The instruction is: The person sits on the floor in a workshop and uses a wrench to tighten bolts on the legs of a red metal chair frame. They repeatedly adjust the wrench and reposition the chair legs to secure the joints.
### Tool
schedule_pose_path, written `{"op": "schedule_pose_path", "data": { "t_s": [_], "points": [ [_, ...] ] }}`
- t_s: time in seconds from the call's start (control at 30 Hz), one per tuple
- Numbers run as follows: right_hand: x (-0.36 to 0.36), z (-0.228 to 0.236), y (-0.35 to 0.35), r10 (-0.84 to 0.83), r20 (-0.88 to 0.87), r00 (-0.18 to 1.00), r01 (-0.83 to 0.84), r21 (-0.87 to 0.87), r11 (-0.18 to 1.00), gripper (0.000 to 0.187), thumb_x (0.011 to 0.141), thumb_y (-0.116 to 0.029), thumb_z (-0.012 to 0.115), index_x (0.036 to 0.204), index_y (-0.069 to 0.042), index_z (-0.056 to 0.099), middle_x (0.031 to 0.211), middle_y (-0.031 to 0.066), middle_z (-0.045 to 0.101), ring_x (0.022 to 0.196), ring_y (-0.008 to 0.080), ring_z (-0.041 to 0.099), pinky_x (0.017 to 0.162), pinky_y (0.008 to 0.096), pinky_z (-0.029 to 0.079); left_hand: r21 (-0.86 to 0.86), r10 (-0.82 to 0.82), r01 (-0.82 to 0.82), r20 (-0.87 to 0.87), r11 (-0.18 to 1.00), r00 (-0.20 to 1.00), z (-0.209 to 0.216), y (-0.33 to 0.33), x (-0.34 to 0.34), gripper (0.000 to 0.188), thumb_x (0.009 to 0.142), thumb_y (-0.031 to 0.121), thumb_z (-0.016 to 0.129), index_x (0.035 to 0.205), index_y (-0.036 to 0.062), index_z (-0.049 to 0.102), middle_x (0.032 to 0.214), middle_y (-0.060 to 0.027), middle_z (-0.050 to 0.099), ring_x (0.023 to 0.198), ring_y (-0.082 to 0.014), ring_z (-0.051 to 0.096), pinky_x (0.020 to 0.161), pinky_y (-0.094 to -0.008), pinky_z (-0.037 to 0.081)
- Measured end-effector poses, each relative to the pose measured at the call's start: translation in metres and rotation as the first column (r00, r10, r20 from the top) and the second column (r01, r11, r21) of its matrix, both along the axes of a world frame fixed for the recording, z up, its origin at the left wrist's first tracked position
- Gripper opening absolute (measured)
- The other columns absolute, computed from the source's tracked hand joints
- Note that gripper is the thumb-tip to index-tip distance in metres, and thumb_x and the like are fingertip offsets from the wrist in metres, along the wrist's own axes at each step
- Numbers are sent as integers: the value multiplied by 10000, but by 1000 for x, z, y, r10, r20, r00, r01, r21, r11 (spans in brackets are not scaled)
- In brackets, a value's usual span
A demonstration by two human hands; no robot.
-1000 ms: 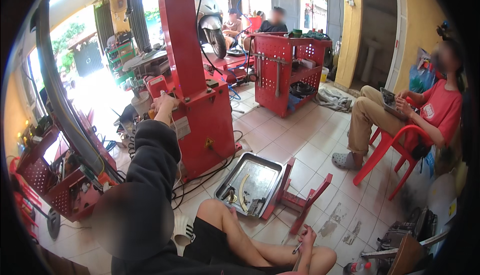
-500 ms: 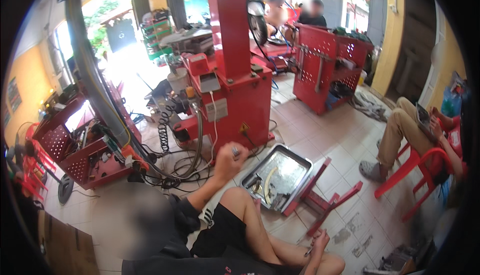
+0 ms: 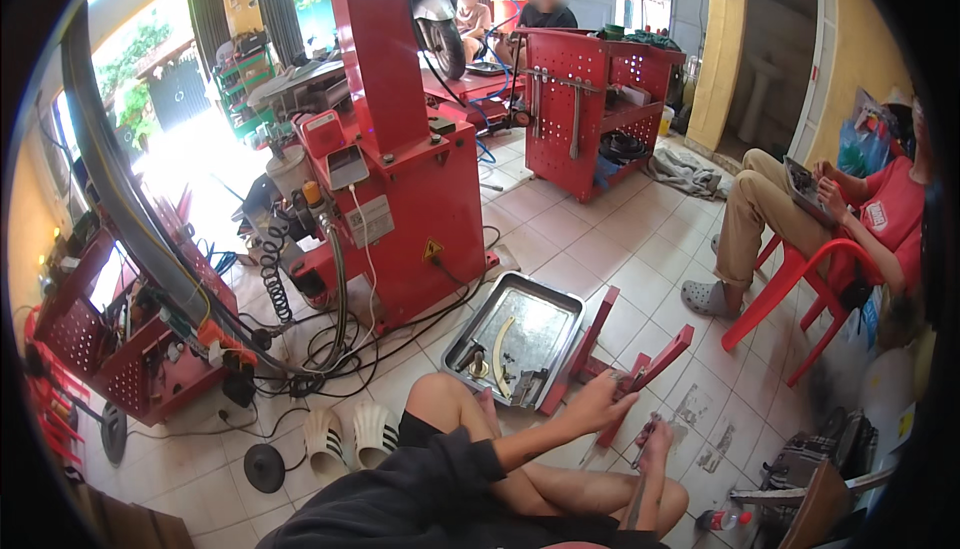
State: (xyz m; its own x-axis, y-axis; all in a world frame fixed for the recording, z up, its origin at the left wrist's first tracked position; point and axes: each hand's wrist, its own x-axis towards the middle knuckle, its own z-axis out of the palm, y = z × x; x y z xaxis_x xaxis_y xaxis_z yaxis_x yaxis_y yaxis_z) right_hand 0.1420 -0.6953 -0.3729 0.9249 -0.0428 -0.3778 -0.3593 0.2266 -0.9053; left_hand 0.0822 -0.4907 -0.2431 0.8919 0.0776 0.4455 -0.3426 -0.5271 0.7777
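Note:
My left hand (image 3: 598,405) reaches across in front of the red metal stand (image 3: 662,357), its fingers closed. Whatever it holds, if anything, is too small to make out. Just to the right and nearer to me, my right hand (image 3: 655,440) is closed in a pinch on a slim metal piece (image 3: 637,460), above my bent leg. Ahead of my knees lies a shallow metal tray (image 3: 572,311) on the tiles. In it are a curved cream-coloured strip (image 3: 501,357) and several small dark and metal parts (image 3: 478,363).
A red lift post (image 3: 425,219) stands ahead, with cables and hoses (image 3: 320,354) around its base. A red tool cart (image 3: 565,109) is farther back. Pale clogs (image 3: 325,444) sit at my left. A person on a red chair (image 3: 800,279) sits at right, near a bottle (image 3: 722,520).
My left hand has come down and right, from raised left of the tray to beside my right hand. My right hand has risen slightly. The view has shifted to the right.

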Motion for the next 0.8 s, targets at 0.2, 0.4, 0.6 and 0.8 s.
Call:
{"op": "schedule_pose_path", "data": {
  "t_s": [0.2,0.4,0.6,0.8],
  "points": [
    [53,48,46,192,196,962,-163,-155,974,203,915,-140,493,1038,-23,603,716,-3,560,543,60,479,441,205,397,150,257,-237,-130,960,958,-54,-40,97,581,787,299,648,1182,-88,468,1114,-287,562,1056,-432,551,919,-441,443],
    [64,3,51,169,399,901,-126,-132,983,223,923,-139,520,1047,23,611,869,40,621,672,75,551,538,212,431,12,108,-117,-491,993,865,-66,-58,125,454,745,307,676,1001,-51,564,970,-268,613,932,-418,608,806,-452,489],
    [58,-5,56,70,383,921,-34,-100,994,287,926,-212,571,1023,54,609,943,66,634,732,94,572,664,242,467,-95,130,-190,-442,977,888,-74,-55,114,332,764,267,674,901,-31,620,838,-226,653,826,-399,641,746,-442,509],
    [49,-2,53,7,365,931,-3,-12,1000,371,949,-317,549,1032,39,611,891,40,639,751,92,583,645,245,466,66,248,-245,-446,967,860,-36,-66,107,272,771,242,681,857,-10,625,812,-222,650,800,-406,640,716,-467,513]
  ]
}}
